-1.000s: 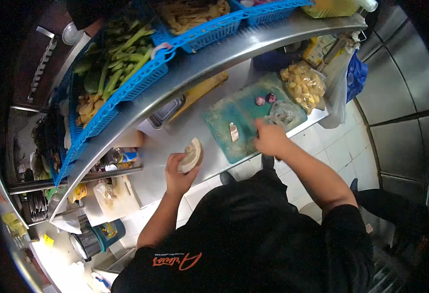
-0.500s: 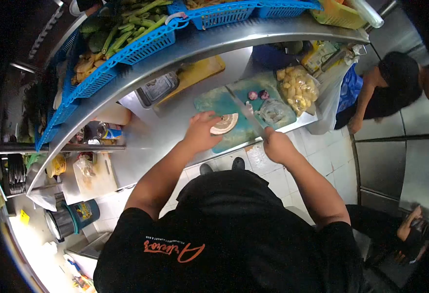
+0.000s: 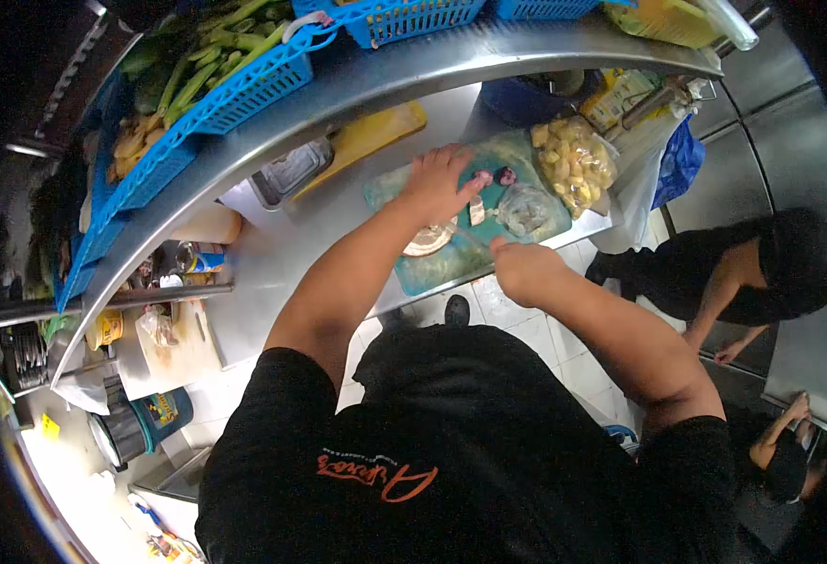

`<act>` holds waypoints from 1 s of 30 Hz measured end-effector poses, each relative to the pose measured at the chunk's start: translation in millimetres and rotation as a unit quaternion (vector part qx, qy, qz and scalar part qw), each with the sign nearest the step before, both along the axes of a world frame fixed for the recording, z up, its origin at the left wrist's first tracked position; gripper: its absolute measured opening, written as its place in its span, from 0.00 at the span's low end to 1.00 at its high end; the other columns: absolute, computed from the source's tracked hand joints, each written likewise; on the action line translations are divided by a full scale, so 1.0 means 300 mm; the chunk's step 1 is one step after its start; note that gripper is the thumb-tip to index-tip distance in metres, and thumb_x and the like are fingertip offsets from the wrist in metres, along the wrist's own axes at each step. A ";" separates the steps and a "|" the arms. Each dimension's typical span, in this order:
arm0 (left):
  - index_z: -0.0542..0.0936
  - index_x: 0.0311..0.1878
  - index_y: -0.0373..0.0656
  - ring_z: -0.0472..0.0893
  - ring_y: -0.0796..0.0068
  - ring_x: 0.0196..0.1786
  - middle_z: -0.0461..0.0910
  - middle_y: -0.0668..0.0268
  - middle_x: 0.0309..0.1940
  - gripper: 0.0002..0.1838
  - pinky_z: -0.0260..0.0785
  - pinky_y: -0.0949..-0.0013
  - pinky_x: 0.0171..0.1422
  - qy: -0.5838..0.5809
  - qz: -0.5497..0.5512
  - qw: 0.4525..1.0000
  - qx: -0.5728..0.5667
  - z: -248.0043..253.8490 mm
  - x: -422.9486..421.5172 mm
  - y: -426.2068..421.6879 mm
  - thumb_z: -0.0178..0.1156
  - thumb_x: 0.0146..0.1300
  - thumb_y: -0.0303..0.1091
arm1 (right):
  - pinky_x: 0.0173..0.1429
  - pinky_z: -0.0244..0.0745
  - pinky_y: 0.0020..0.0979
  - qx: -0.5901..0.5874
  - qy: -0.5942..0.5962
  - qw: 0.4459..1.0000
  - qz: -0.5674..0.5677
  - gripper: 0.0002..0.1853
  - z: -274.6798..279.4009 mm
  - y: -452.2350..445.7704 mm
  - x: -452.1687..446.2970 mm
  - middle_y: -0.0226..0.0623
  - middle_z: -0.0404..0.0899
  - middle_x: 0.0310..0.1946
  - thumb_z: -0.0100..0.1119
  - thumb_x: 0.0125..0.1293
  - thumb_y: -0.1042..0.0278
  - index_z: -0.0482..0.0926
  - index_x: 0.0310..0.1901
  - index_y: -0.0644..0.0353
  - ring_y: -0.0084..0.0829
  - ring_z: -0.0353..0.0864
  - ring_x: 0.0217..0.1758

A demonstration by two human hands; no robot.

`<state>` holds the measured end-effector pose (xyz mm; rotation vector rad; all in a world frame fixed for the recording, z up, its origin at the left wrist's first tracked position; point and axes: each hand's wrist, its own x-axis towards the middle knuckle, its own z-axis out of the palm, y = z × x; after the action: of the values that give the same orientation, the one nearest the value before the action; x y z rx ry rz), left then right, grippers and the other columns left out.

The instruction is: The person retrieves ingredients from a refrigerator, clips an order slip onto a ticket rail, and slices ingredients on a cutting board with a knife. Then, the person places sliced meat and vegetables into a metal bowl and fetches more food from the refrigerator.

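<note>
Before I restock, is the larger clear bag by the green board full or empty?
Full, it seems: yellowish chunks bulge the bag.

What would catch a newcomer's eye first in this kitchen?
Probably the bright blue plastic baskets, one heaped with long green vegetables, along the curved steel shelf at the upper left. Next, the worn green cutting board below, where the left hand spreads beside a pale, half-round piece of food and the right hand grips a knife. A clear plastic bag of yellowish chunks bulges at its right.

Blue baskets (image 3: 253, 94) on steel shelf (image 3: 376, 83).
</note>
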<state>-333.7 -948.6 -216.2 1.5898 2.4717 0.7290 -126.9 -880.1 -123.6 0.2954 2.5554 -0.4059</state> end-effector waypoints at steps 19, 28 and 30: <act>0.63 0.71 0.43 0.57 0.47 0.73 0.58 0.49 0.72 0.39 0.46 0.42 0.74 0.044 -0.060 0.997 -0.025 -0.079 0.011 0.002 0.56 0.63 0.57 | 0.52 0.77 0.51 -0.109 -0.064 0.973 -0.193 0.16 -0.199 -0.057 0.011 0.56 0.82 0.44 0.35 0.73 0.63 0.72 0.50 0.64 0.56 0.83 0.47; 0.63 0.71 0.44 0.58 0.43 0.72 0.58 0.48 0.72 0.39 0.48 0.40 0.72 0.080 -0.040 0.996 0.010 0.006 -0.039 0.046 0.54 0.64 0.60 | 0.44 0.79 0.48 -0.045 -0.002 0.996 -0.082 0.12 0.005 0.024 -0.010 0.52 0.83 0.37 0.49 0.64 0.71 0.71 0.48 0.65 0.50 0.85 0.42; 0.63 0.71 0.44 0.58 0.43 0.72 0.58 0.48 0.72 0.39 0.48 0.40 0.72 0.091 -0.065 0.993 0.023 0.035 -0.048 0.006 0.54 0.64 0.60 | 0.44 0.79 0.48 -0.046 0.007 0.996 -0.079 0.12 0.023 -0.023 -0.008 0.52 0.84 0.37 0.47 0.66 0.71 0.72 0.49 0.65 0.50 0.85 0.42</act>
<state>-348.1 -946.7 -205.8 1.8927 2.4586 0.6545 -129.4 -887.0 -116.7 0.4629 2.5271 -0.5834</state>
